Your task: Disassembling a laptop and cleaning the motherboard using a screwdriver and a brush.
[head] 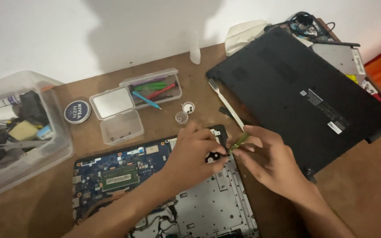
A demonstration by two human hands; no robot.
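Around the opened laptop's blue circuit board (111, 174) — clear plastic storage bin (45, 152) left, small clear lidded box (121, 128) behind, black laptop bottom cover (296, 92) right.

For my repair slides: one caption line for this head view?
Left hand steadies an opened laptop while right hand holds a green screwdriver at it; black bottom cover beside.

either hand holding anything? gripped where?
Right hand pinches a green-handled screwdriver by its handle, tip down at the open laptop. Left hand rests fingertips at the same spot; what it grips cannot be told.
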